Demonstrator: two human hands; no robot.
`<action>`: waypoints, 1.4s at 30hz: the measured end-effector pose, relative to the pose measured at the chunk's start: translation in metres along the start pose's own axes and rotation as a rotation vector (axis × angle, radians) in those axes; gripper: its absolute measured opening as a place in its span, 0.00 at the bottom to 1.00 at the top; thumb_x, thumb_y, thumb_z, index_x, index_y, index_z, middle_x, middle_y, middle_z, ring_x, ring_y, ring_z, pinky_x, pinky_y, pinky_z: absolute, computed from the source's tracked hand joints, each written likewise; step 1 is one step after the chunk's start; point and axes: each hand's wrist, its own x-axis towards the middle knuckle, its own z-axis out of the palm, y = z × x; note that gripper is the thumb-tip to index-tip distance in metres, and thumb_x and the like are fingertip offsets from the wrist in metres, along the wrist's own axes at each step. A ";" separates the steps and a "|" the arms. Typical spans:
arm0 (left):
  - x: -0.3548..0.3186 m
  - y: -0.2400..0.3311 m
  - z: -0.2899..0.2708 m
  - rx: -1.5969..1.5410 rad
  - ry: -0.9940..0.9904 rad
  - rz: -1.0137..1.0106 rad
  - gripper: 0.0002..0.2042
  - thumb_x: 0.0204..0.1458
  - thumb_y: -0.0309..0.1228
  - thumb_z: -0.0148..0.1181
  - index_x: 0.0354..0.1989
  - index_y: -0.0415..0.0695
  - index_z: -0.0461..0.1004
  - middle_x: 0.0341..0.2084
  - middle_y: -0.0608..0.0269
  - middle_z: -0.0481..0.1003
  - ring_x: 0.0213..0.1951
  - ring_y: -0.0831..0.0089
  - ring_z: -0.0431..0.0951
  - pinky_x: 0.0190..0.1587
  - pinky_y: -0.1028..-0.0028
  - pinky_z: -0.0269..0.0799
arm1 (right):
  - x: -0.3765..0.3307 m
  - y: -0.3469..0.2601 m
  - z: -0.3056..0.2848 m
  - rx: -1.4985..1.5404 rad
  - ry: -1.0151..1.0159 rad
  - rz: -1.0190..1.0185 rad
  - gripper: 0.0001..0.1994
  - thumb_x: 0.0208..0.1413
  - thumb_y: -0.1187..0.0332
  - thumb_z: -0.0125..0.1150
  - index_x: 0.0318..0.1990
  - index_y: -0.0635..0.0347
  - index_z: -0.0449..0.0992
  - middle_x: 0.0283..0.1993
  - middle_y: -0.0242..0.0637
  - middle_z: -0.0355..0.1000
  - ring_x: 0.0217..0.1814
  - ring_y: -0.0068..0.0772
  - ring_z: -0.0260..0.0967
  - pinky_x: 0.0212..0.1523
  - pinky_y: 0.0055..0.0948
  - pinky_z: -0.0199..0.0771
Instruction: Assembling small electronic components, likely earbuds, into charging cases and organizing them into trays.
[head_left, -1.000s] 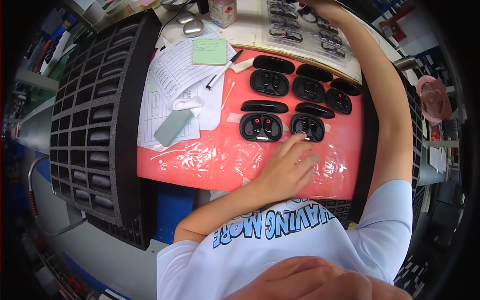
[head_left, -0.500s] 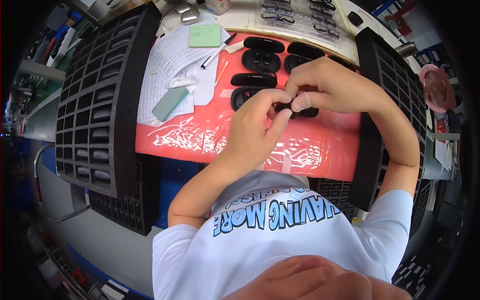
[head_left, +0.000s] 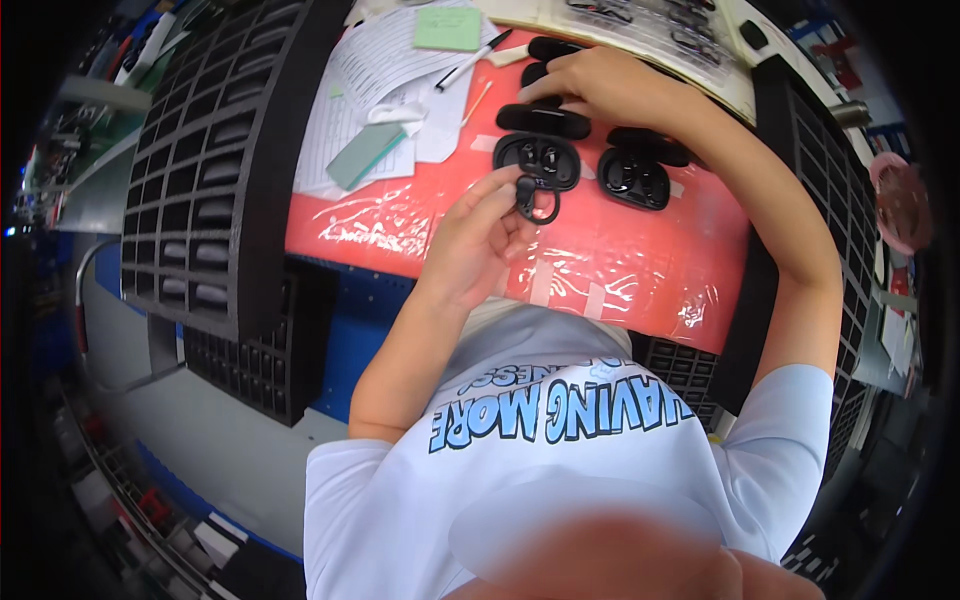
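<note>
My left hand [head_left: 480,240] is closed on a black ear-hook earphone [head_left: 540,205], held between thumb and fingers with its loop hanging free. Just beyond it, an open black charging case [head_left: 540,120] lies with dark earbuds in its base. My right hand [head_left: 615,85] reaches across to a farther black case [head_left: 555,47]. Its fingers curl down at that case, and whatever they pinch is hidden beneath them. Another open black case [head_left: 635,180] with earbuds inside sits to the right, apart from both hands.
Tall black foam racks with slots flank the red mat [head_left: 370,240]: a left rack [head_left: 245,200] and a right rack [head_left: 810,170]. Papers [head_left: 375,70], a green sticky pad [head_left: 447,28], a pen [head_left: 472,62] and a grey-green block [head_left: 365,155] lie at left. Behind is a clear tray [head_left: 690,35].
My hands have come apart. The left has drawn back with the ear-hook earphone showing in it; the right has moved left and away to the far case. The view has shifted.
</note>
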 end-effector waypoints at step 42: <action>0.055 -0.018 0.066 1.310 -0.027 0.497 0.18 0.47 0.26 0.63 0.49 0.41 0.71 0.24 0.61 0.75 0.30 0.69 0.75 0.35 0.71 0.71 | -0.184 -0.024 0.013 1.581 0.364 0.758 0.10 0.57 0.67 0.61 0.42 0.63 0.74 0.32 0.31 0.70 0.31 0.20 0.68 0.33 0.20 0.69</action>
